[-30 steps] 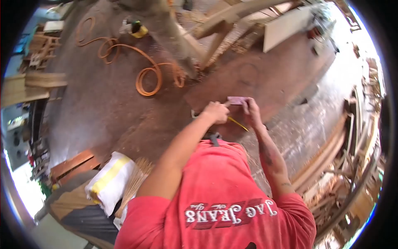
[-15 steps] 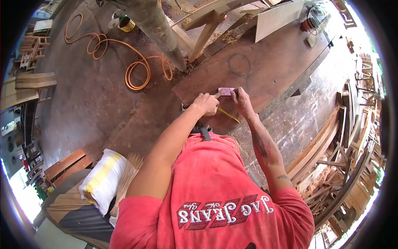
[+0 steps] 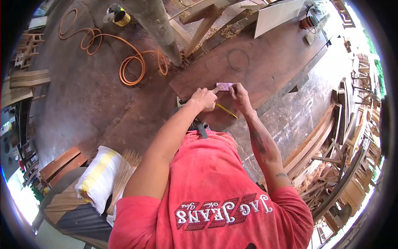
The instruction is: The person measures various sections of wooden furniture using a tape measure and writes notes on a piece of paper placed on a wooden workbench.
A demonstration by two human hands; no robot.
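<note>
A small flat pink-purple rectangular piece is held between my two hands above a brown wooden board. My left hand has its index finger stretched to the piece's left end, the other fingers curled; its thumb is mostly hidden. At the right end, my right hand is closed in a pinch on the piece. A narrow yellow strip, resembling a tape measure blade, slants below and between the hands. What its left end joins is hidden by my left hand.
The brown board bears a drawn circle and a leaning pale panel. A thick post stands beyond it. An orange hose coils on the floor. Lumber lies at right; a white sack sits at left.
The whole view has shifted slightly, with surroundings sliding a little left and up. Both hands keep nearly the same hold on the pink-purple piece.
</note>
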